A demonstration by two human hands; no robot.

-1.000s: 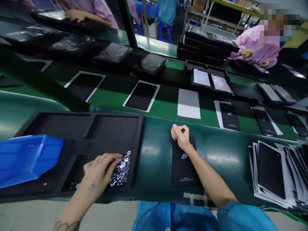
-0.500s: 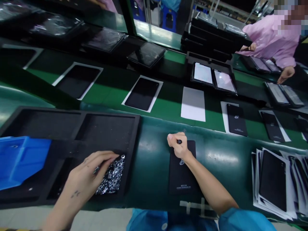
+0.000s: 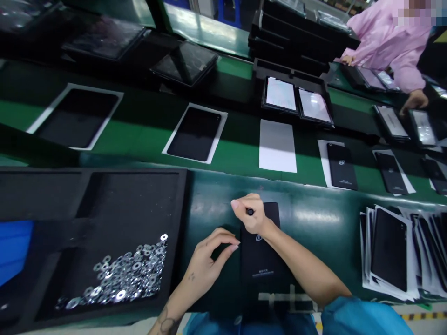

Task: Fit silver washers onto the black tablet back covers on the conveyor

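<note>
A black phone back panel (image 3: 260,265) lies on the dark green belt below my right hand (image 3: 250,216). That hand rests on the panel's upper part, its fingers shut on a small black cylindrical object (image 3: 250,211), mostly hidden by them. My left hand (image 3: 213,258) sits just left of the panel, fingers curled towards the thumb. Nothing shows between them, though a tiny item could be hidden. A pile of silver metal washers (image 3: 129,274) lies in a black foam tray (image 3: 129,204), to the left of my left hand.
Black phone panels on white sheets (image 3: 341,166) and tablet-sized panels (image 3: 194,134) lie along the green belt. Papers and panels stack at right (image 3: 389,249). Black trays (image 3: 296,35) stack at the back. A co-worker in a pink smock (image 3: 387,42) works beyond. A blue bin (image 3: 14,246) edges the left.
My left hand has left the washers and moved right to the panel's side, uncovering the pile. The view has swung, sliding the tray rightward-to-left and the blue bin mostly out at left.
</note>
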